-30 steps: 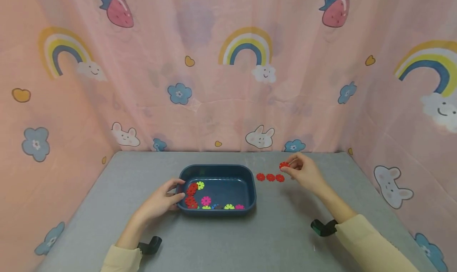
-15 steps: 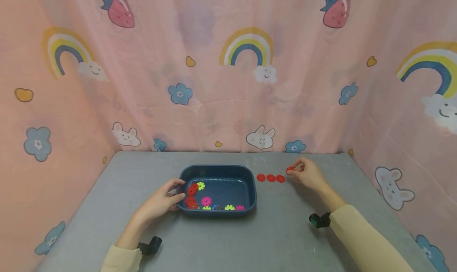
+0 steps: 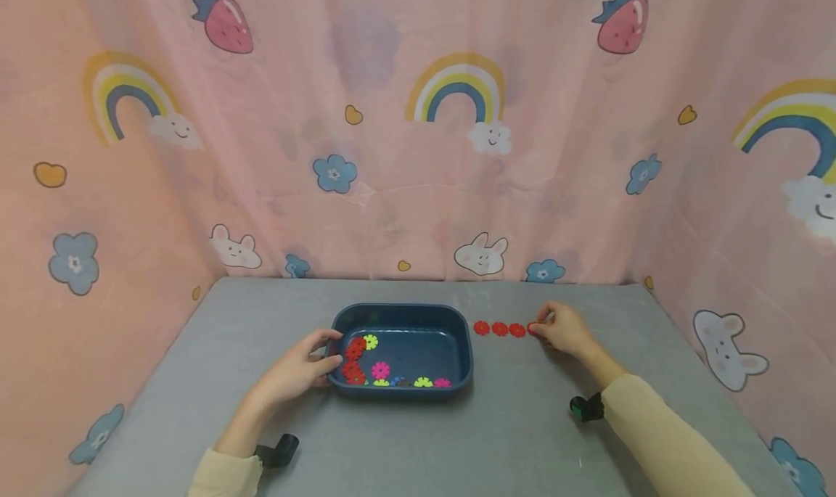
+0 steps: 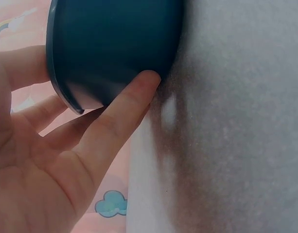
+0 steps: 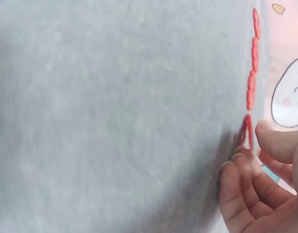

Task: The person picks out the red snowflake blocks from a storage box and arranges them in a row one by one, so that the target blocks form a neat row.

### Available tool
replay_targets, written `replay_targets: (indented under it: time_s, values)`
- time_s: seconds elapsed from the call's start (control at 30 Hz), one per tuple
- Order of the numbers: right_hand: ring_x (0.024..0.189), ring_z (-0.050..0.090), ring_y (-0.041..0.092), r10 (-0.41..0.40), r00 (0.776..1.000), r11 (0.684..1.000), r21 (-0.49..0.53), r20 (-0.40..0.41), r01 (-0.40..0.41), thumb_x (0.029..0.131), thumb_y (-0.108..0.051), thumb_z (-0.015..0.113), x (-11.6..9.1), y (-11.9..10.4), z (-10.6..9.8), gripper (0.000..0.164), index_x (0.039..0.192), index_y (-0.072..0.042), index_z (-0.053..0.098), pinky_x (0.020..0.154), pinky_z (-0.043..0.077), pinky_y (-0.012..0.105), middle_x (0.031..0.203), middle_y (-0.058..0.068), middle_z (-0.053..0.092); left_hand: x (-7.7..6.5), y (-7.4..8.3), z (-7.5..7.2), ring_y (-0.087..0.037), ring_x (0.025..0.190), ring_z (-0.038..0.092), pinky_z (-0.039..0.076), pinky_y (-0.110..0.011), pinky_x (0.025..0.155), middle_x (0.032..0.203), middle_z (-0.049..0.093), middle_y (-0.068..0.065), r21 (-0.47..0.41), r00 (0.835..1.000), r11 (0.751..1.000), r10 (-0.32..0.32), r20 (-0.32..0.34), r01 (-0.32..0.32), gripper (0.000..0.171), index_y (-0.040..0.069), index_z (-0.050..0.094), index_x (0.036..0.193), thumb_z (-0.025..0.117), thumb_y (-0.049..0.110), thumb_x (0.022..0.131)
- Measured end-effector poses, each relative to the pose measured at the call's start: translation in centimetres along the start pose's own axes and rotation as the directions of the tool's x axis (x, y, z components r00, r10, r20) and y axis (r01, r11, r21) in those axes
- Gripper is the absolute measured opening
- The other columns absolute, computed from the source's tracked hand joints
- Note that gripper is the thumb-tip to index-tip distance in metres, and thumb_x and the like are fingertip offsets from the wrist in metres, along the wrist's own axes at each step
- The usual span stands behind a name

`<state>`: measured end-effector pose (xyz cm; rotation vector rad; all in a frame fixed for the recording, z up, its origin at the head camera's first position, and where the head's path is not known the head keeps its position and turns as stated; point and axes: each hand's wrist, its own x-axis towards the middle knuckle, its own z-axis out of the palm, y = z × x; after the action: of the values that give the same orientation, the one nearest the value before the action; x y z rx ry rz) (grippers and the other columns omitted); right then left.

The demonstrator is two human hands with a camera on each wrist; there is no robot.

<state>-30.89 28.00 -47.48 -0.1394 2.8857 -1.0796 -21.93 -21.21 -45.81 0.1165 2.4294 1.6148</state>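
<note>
At the tray's left end my left hand (image 3: 295, 366) grips the rim of a dark blue plastic tray (image 3: 405, 393); in the left wrist view its fingers lie on both sides of the tray wall (image 4: 114, 43). Beyond the tray's right side, my right hand (image 3: 565, 330) pinches a red snowflake disc (image 3: 532, 329) low at the table. This disc stands at the right end of a row of three flat red discs (image 3: 499, 329). In the right wrist view the held disc (image 5: 250, 130) is partly tilted up, close to the row's last disc (image 5: 251, 91).
Inside the tray lie red discs (image 3: 353, 372), a pink disc (image 3: 381, 370), yellow-green discs (image 3: 371, 342) and some blue ones. A grey cloth-covered table (image 3: 418, 453) lies beneath. Pink printed curtains (image 3: 392, 207) rise behind and at both sides.
My right hand has moved right and down with the red disc, from above the row to the table at its right end. The left hand has stayed on the tray.
</note>
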Motion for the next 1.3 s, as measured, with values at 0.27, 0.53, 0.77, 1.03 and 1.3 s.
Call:
replay_targets:
  time_s: [0.27,0.53,0.77,1.03,1.3]
  values:
    - [0.063,0.060,0.020,-0.042,0.999,0.999,-0.027,0.021,0.042,0.100,-0.016,0.065,-1.0,-1.0,-2.0,0.023,0.109,0.004,0.057,0.056,0.054,0.034,0.083,0.012,0.064,0.2,-0.3,0.3,-0.040,0.126,0.058,0.060,-0.044,0.084,0.159,0.029,-0.029,-0.030,1.000,1.000,-0.001,0.019,0.001,0.046,0.006,0.050,0.142,0.066,0.014,0.100]
    - [0.067,0.059,0.022,-0.123,0.991,0.992,0.019,-0.047,0.124,0.100,-0.022,0.066,-2.2,-5.5,-2.7,0.027,0.112,0.002,0.061,0.059,0.052,0.034,0.089,0.015,0.067,0.0,-0.3,0.0,-0.041,0.128,0.056,0.060,-0.043,0.085,0.159,0.031,-0.027,-0.009,1.000,1.000,-0.015,-0.005,0.015,0.047,0.007,0.050,0.143,0.066,0.015,0.100]
    - [0.074,0.062,0.024,-0.163,0.982,0.982,0.077,-0.094,0.170,0.099,-0.027,0.069,-4.1,-9.6,-2.1,0.025,0.109,-0.004,0.064,0.061,0.054,0.033,0.091,0.010,0.067,0.1,-0.3,0.1,-0.042,0.130,0.055,0.060,-0.043,0.085,0.159,0.030,-0.026,-0.002,1.000,1.000,-0.017,0.002,0.017,0.046,0.008,0.050,0.143,0.065,0.015,0.100]
    - [0.081,0.063,0.023,-0.202,0.974,0.970,0.119,-0.099,0.213,0.097,-0.023,0.072,-5.3,-13.7,0.1,0.017,0.106,-0.010,0.068,0.065,0.055,0.035,0.094,0.006,0.069,0.0,0.0,0.2,-0.041,0.127,0.057,0.060,-0.043,0.085,0.159,0.030,-0.027,0.005,1.000,1.000,-0.004,0.013,0.004,0.046,0.007,0.049,0.144,0.065,0.014,0.100]
    - [0.076,0.064,0.019,-0.268,0.962,0.944,0.188,-0.051,0.272,0.094,-0.020,0.075,-5.2,-16.8,3.2,0.016,0.104,-0.009,0.069,0.065,0.058,0.031,0.090,0.002,0.068,0.0,0.1,0.1,-0.039,0.125,0.059,0.060,-0.043,0.085,0.159,0.030,-0.028,0.015,1.000,1.000,0.000,0.017,0.000,0.047,0.006,0.048,0.144,0.064,0.015,0.101]
